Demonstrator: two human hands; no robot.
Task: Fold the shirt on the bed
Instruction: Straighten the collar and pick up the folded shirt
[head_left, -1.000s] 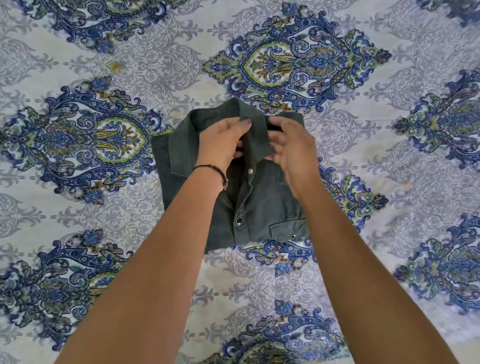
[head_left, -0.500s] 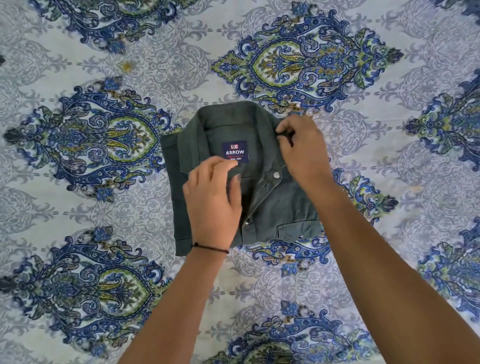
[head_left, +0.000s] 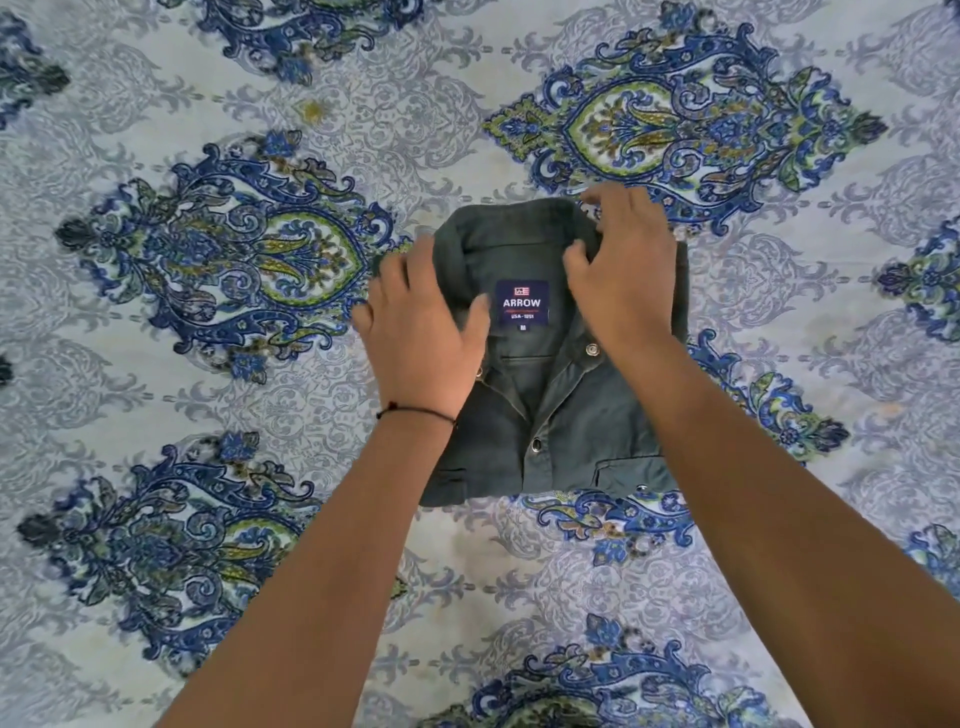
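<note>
Left hand (head_left: 421, 332) lies flat, fingers straight and spread, palm pressing the left shoulder of the shirt (head_left: 571, 415). It looks like a hold-down so the stack doesn't slide. There's a thin dark bracelet (head_left: 415, 411) at that wrist. Right hand (head_left: 623, 275) arches over the right side of the collar (head_left: 514, 228), with fingertips at the collar's far edge and thumb on the near side. Whether it nips the cloth or only pats it, I can't tell from here. My read is that it's shaping the collar so it sits neat on top.

The shirt is a compact dark grey-green rectangle in the middle of the bed, collar away from the person and front up. The navy label (head_left: 522, 304) reading ARROW shows in the open neck, and a chest pocket (head_left: 628, 470) sits at the near right corner. It looks very nearly done, with only tidying left.

On the edges, the right side runs straight, the near edge is fairly even, and the left edge is partly under the palm. The patterned bedsheet (head_left: 208, 571) stretches wide on every side, so there's plenty of room to draw both hands back or slide the bundle. The one risk is dragging the collar askew on release.
</note>
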